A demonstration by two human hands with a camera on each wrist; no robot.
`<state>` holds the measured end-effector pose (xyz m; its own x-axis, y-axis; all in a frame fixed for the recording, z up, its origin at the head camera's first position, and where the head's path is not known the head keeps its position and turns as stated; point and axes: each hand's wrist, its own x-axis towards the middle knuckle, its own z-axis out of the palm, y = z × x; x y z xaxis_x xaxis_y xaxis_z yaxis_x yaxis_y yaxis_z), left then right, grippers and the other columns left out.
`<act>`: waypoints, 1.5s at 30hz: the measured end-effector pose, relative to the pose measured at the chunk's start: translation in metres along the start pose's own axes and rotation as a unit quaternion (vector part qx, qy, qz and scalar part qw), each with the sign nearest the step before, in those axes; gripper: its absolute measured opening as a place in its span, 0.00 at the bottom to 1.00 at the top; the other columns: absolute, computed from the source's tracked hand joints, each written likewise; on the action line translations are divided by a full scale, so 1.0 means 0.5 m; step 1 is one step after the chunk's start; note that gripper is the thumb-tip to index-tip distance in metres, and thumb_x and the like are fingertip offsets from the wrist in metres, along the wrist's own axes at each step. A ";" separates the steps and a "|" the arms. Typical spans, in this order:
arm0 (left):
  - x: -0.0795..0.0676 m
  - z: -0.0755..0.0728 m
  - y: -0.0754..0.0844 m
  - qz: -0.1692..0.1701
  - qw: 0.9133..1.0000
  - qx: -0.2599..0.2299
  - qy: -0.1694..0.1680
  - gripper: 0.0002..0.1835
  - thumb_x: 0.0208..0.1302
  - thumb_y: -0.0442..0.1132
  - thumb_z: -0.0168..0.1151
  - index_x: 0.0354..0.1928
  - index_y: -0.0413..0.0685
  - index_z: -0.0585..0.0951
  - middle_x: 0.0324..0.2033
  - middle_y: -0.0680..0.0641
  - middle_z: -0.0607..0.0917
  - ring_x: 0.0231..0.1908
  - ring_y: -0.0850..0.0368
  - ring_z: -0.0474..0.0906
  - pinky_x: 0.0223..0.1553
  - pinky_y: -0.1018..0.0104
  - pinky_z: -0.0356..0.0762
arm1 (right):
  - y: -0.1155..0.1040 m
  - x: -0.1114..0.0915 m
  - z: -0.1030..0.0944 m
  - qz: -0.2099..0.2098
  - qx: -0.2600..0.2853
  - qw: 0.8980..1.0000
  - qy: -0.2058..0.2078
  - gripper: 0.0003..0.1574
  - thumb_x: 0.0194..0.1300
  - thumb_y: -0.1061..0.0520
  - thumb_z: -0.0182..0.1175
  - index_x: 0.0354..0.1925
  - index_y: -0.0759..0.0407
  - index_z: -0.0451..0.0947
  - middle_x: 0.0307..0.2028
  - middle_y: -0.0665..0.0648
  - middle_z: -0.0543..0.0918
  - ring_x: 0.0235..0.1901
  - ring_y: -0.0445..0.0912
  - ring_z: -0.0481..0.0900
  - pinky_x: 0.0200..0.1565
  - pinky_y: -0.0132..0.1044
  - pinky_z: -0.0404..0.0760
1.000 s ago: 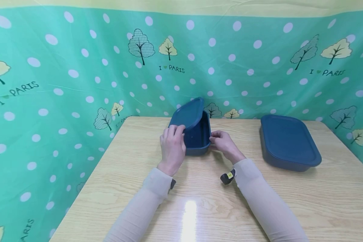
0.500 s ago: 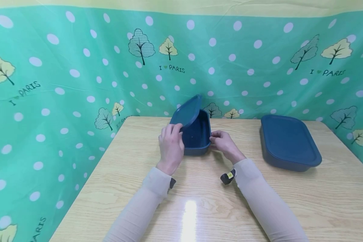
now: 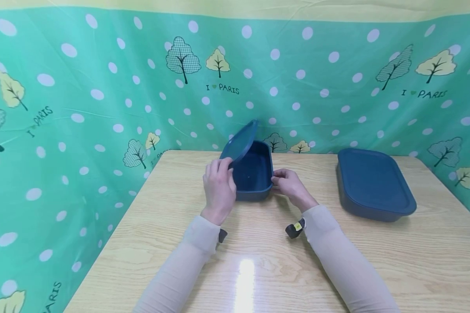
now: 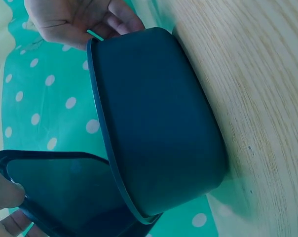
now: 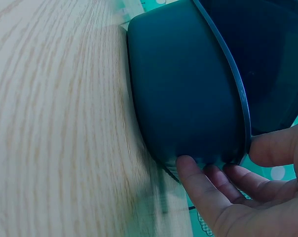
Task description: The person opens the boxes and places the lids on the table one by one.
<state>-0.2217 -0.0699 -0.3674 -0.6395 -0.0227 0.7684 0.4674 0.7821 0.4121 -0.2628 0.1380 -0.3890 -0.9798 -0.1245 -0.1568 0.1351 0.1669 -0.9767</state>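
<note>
The left wrist view shows what the head view hides: the thumb (image 4: 8, 193) of the left hand (image 3: 220, 182) lies on the near edge of a dark blue, rounded rectangular plastic lid (image 3: 240, 141), fingers below, pinching it. Only the head view shows a 2nd dark blue rectangular container (image 3: 376, 182), lid on, at the right of the pale wood-grain table (image 3: 160, 195).

Compared with 1 second ago, the lid tilts more steeply, the left hand is farther left, and more of the box's interior shows. The right hand (image 3: 290, 184) keeps its place, gripping the near right corner of the open dark blue plastic box (image 3: 252, 196), left of the container: thumb at the rim, fingers bent against the outer wall. Whether the lid touches the box is unclear.
</note>
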 end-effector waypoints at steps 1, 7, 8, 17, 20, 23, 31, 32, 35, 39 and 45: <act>0.001 0.000 0.000 -0.001 1.000 -0.003 0.003 0.12 0.66 0.30 0.56 0.50 0.47 0.76 0.41 0.46 0.77 0.43 0.48 0.71 0.36 0.57 0.69 | 0.000 0.000 0.000 0.000 0.000 1.000 0.000 0.22 0.72 0.65 0.44 0.60 0.76 0.62 0.54 0.71 0.69 0.52 0.58 0.75 0.54 0.48 0.76; 0.004 -0.002 -0.001 -0.005 1.000 -0.019 0.020 0.12 0.64 0.29 0.57 0.49 0.45 0.77 0.39 0.45 0.76 0.41 0.46 0.72 0.37 0.55 0.69 | -0.002 0.000 0.000 0.001 -0.002 1.000 0.003 0.21 0.72 0.65 0.44 0.60 0.75 0.63 0.54 0.70 0.69 0.53 0.58 0.75 0.53 0.48 0.76; 0.004 -0.002 -0.001 -0.006 0.999 -0.023 0.022 0.12 0.64 0.28 0.57 0.48 0.44 0.77 0.39 0.44 0.76 0.41 0.46 0.72 0.38 0.55 0.69 | -0.002 -0.001 -0.001 -0.001 -0.005 1.000 0.002 0.22 0.72 0.65 0.44 0.60 0.75 0.62 0.54 0.70 0.69 0.53 0.59 0.75 0.53 0.48 0.76; 0.009 -0.005 -0.005 -0.025 0.998 -0.044 0.036 0.12 0.63 0.27 0.57 0.48 0.41 0.77 0.40 0.44 0.77 0.42 0.46 0.71 0.42 0.56 0.69 | -0.003 -0.003 -0.002 0.003 -0.002 1.000 0.001 0.22 0.71 0.65 0.44 0.60 0.75 0.62 0.55 0.71 0.69 0.54 0.60 0.74 0.54 0.49 0.76; 0.011 -0.006 -0.007 -0.026 0.998 -0.048 0.039 0.12 0.63 0.26 0.56 0.49 0.40 0.76 0.40 0.43 0.77 0.42 0.46 0.70 0.43 0.57 0.69 | -0.005 -0.004 -0.002 0.002 -0.002 1.000 0.002 0.23 0.71 0.65 0.44 0.60 0.76 0.61 0.55 0.71 0.69 0.54 0.61 0.74 0.55 0.49 0.75; 0.012 -0.008 -0.008 -0.030 0.998 -0.050 0.039 0.12 0.64 0.26 0.55 0.49 0.40 0.76 0.41 0.43 0.77 0.42 0.46 0.70 0.44 0.57 0.68 | -0.006 -0.006 -0.002 0.004 -0.002 1.000 0.001 0.23 0.71 0.65 0.44 0.61 0.76 0.61 0.55 0.71 0.68 0.54 0.61 0.74 0.55 0.49 0.75; 0.014 -0.012 -0.014 -0.041 0.997 -0.054 0.043 0.14 0.65 0.26 0.53 0.51 0.40 0.75 0.42 0.43 0.76 0.43 0.46 0.69 0.45 0.59 0.68 | -0.006 -0.005 0.000 0.006 -0.005 1.000 0.002 0.23 0.72 0.65 0.44 0.61 0.75 0.62 0.55 0.71 0.68 0.54 0.60 0.74 0.54 0.49 0.75; 0.014 -0.011 -0.015 -0.041 0.997 -0.056 0.045 0.14 0.65 0.25 0.53 0.51 0.40 0.75 0.42 0.43 0.76 0.43 0.46 0.69 0.45 0.59 0.68 | -0.006 -0.005 0.000 0.006 -0.005 1.000 0.002 0.23 0.72 0.65 0.44 0.61 0.75 0.62 0.55 0.71 0.68 0.54 0.60 0.74 0.55 0.49 0.75; 0.015 -0.010 -0.018 -0.044 0.996 -0.059 0.051 0.14 0.64 0.25 0.54 0.51 0.40 0.75 0.40 0.42 0.75 0.43 0.46 0.69 0.44 0.59 0.68 | -0.007 -0.005 0.000 0.007 -0.005 1.000 0.002 0.22 0.72 0.65 0.44 0.61 0.75 0.62 0.55 0.71 0.69 0.54 0.61 0.74 0.54 0.49 0.75; 0.017 -0.011 -0.020 -0.048 0.995 -0.064 0.057 0.14 0.63 0.25 0.54 0.50 0.38 0.75 0.39 0.41 0.75 0.41 0.45 0.69 0.43 0.58 0.68 | -0.008 -0.005 0.000 0.007 -0.007 1.000 0.002 0.22 0.72 0.65 0.44 0.61 0.75 0.62 0.55 0.71 0.68 0.54 0.61 0.74 0.54 0.49 0.75; 0.020 -0.012 -0.022 -0.058 0.993 -0.075 0.069 0.12 0.63 0.25 0.54 0.49 0.36 0.76 0.38 0.40 0.75 0.40 0.45 0.69 0.42 0.57 0.67 | -0.007 -0.005 -0.001 0.004 -0.008 1.000 0.002 0.22 0.72 0.64 0.44 0.60 0.75 0.62 0.55 0.71 0.69 0.55 0.61 0.74 0.54 0.49 0.76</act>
<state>-0.2294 -0.0827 -0.3614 -0.6091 -0.2003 0.7674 0.4877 0.6683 0.5616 -0.2610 0.1381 -0.3850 -0.9791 -0.1188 -0.1648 0.1415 0.1832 -0.9728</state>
